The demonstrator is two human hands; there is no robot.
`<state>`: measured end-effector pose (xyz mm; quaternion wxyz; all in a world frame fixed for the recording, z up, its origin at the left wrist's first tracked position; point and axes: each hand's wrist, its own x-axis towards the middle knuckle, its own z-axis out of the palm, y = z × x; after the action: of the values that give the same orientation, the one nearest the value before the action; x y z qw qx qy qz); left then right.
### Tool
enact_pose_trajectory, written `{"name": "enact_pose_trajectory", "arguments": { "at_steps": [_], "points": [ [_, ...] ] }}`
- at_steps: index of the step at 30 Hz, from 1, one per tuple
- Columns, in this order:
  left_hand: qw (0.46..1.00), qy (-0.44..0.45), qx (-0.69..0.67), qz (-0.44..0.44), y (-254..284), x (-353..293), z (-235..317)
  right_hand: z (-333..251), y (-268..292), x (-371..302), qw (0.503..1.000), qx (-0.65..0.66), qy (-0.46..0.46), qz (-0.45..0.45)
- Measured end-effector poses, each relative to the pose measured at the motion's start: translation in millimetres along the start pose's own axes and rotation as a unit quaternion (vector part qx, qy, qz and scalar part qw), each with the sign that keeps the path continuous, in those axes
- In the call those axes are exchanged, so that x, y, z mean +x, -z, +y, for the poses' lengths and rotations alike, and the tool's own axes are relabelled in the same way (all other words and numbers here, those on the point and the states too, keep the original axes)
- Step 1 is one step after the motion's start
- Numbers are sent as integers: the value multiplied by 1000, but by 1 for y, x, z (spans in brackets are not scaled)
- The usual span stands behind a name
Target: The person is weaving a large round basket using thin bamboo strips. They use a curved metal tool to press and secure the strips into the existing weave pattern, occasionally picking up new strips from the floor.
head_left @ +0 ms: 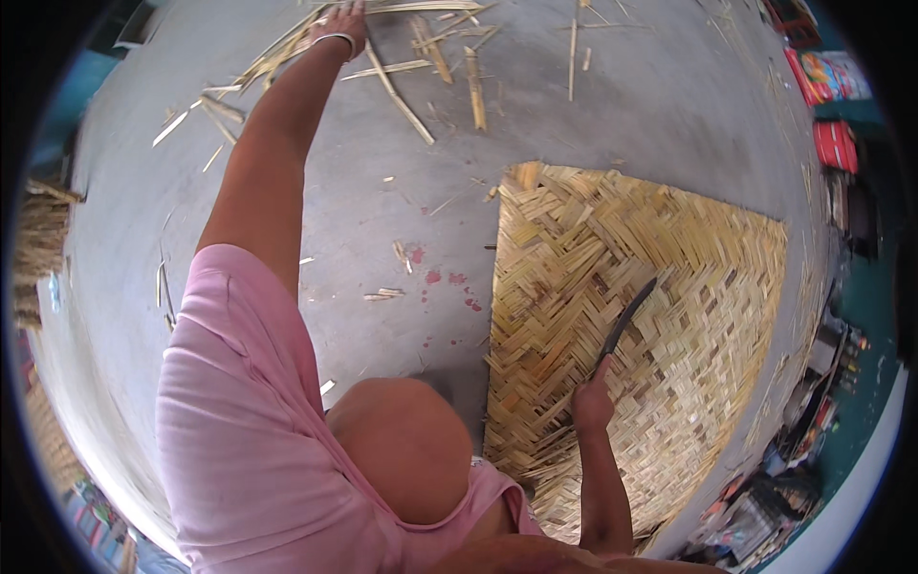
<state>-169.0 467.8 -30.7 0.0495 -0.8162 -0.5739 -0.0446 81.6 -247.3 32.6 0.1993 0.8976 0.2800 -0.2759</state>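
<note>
Over mat (564,277), knife (627,318) gripped by right hand (593,404) — blade (638,300) best lifted clear; left hand (340,31) at strips (390,90), grip indiscernible.

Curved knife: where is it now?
Right of centre in the head view, the curved knife is in the right hand, over the woven mat.
</note>
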Motion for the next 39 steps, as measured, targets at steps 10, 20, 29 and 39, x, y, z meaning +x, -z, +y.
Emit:
{"name": "enact_pose_trajectory", "arguments": {
  "at_steps": [10, 20, 29, 39],
  "points": [
    [994, -32, 102, -38, 26, -35, 11, -1, -1, 4, 1000, -13, -5, -22],
    [867, 160, -463, -91, 93, -167, 20, -14, 85, -2, 981, -84, 163, 61],
    [738, 17, -626, -253, 175, -315, 136, -155, 140, -1, 616, 711, 277, -196],
    [687, -7, -627, -368, 177, -384, 173, -155, 135, 5, 626, 731, 266, -65]
  ]
}}
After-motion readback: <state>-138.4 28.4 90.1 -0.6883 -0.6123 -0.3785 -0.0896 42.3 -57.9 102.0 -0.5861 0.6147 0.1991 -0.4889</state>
